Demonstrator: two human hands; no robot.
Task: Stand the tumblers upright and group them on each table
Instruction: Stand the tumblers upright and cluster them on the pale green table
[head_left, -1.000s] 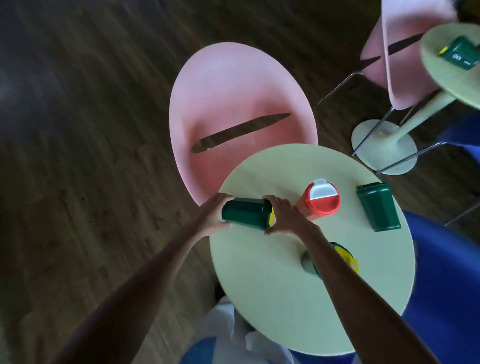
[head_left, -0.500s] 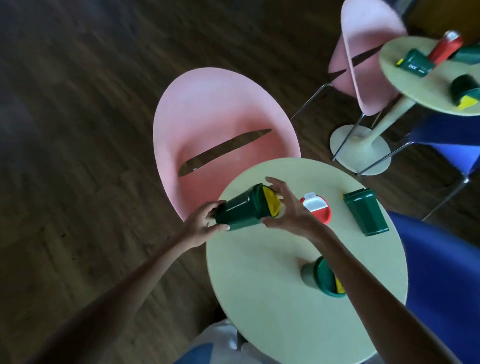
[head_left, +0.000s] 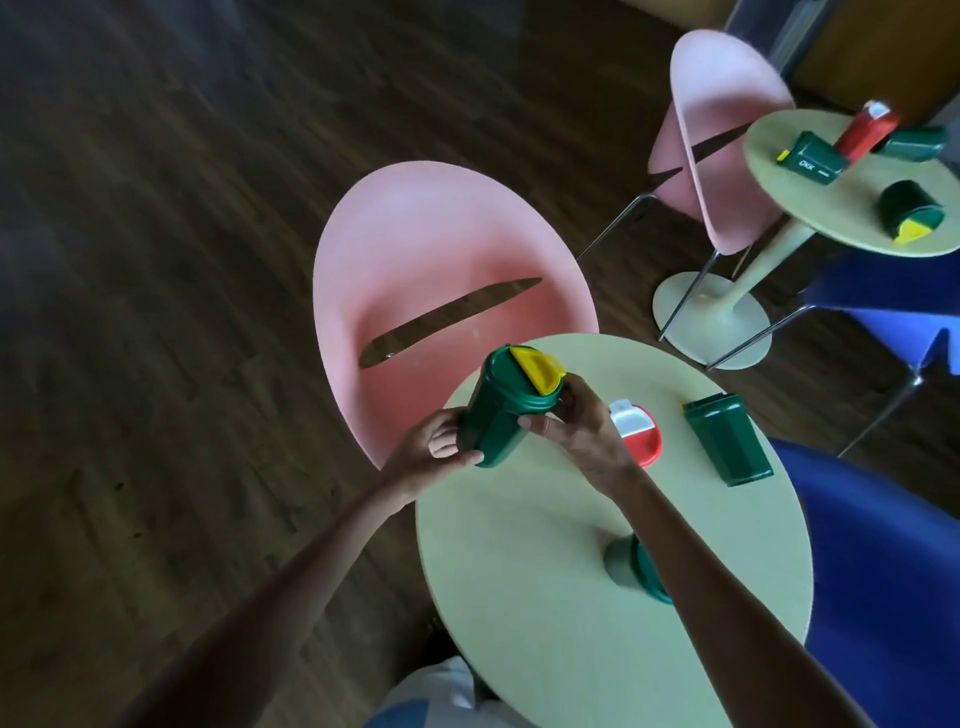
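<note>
A dark green tumbler with a yellow lid (head_left: 506, 405) is nearly upright at the left rim of the round pale table (head_left: 545, 597). My left hand (head_left: 434, 449) grips its base and my right hand (head_left: 576, 431) holds it under the lid. A red tumbler with a white cap (head_left: 639, 431) stands upright just right of my right hand. A square green tumbler (head_left: 727, 439) lies on its side further right. Another green tumbler (head_left: 631, 566) lies on its side, partly hidden under my right forearm.
A pink chair (head_left: 441, 291) sits against the table's far left side, a blue chair (head_left: 883, 571) on the right. A second round table (head_left: 831, 208) at the upper right holds several tumblers lying down, with another pink chair (head_left: 722, 135) beside it. Dark wood floor all around.
The green tumbler went from lying flat on the table to tilted and now almost upright between both hands. The view has shifted, bringing the second table into sight.
</note>
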